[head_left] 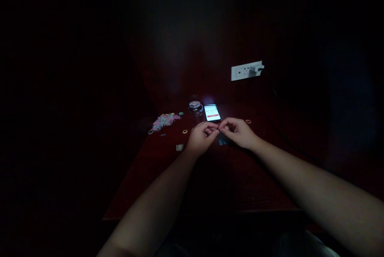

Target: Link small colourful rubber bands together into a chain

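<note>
My left hand (pixel 202 137) and my right hand (pixel 239 132) meet above the table, fingertips pinched close together. Whatever sits between the fingertips is too small and dark to make out. Just below the hands lies a small bunch of blue bands (pixel 222 142). A small pile of pale yellowish bands (pixel 179 147) rests left of my left hand, with a single yellow elastic band (pixel 185 131) a little behind it. Farther left is a heap of mixed pink, purple and green elastic bands (pixel 165 122). One pinkish band (pixel 248 121) lies beyond my right wrist.
A lit phone (pixel 213 113) is just behind my hands, beside a round clear container with a lid (pixel 195 107). On the wall, a white socket (pixel 246 71) holds a plug with a dark cable running down at the right. The dark red table (pixel 144 193) ends near my forearms; surroundings are dark.
</note>
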`<action>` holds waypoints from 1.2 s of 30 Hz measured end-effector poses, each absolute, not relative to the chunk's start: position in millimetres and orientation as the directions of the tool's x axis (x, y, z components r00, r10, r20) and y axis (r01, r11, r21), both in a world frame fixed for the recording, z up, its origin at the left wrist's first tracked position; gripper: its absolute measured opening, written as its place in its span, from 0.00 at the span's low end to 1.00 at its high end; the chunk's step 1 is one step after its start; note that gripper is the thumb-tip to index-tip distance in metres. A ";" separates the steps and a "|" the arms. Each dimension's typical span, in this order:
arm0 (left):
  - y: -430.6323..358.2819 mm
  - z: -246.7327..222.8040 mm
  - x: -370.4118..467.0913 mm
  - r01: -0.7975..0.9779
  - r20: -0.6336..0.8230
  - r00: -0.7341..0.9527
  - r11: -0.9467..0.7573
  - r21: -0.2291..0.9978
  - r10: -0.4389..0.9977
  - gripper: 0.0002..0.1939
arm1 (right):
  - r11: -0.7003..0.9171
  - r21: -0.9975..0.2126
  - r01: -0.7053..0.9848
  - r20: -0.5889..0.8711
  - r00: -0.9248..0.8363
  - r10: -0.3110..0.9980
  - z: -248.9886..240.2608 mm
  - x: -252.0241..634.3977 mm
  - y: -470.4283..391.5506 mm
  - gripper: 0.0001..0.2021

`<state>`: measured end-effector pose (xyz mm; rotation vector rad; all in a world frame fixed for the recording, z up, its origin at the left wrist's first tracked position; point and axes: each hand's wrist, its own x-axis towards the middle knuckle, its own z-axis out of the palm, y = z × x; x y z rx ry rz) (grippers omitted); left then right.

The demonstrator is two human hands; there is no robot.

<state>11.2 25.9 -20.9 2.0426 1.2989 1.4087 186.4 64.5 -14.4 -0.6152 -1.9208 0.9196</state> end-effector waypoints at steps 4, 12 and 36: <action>25.2 -20.3 11.7 0.492 0.556 0.085 -0.520 0.699 0.827 0.08 | 0.606 -0.793 0.062 0.511 -0.474 0.717 -13.8 186.3 63.8 0.11; 25.2 -20.6 10.6 0.487 0.556 0.094 -0.525 0.698 0.826 0.09 | 0.604 -0.795 0.057 0.511 -0.474 0.717 -14.2 186.0 64.4 0.09; 24.5 -19.5 11.2 0.483 0.550 0.114 -0.530 0.697 0.827 0.06 | 0.577 -0.817 0.019 0.495 -0.490 0.717 -17.3 186.3 65.9 0.06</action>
